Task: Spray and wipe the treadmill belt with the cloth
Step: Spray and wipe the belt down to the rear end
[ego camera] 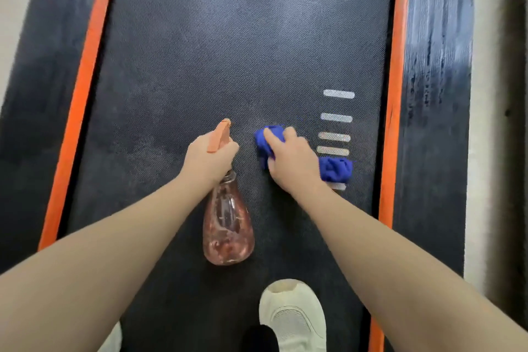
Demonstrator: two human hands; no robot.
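The black textured treadmill belt (228, 51) fills the middle of the view, with pale damp patches on it. My left hand (210, 158) grips the neck of a clear pink spray bottle (228, 226) with an orange trigger head, the nozzle pointing up the belt. My right hand (291, 161) holds a bunched blue cloth (335, 169) against the belt, to the right of the bottle. Cloth shows on both sides of the hand.
Orange strips (85, 88) and black side rails (437, 80) run along both edges of the belt. White stripes (337, 117) are printed on the belt near the cloth. My white shoe (294, 317) stands on the belt at the bottom. Pale wall shows at left and right.
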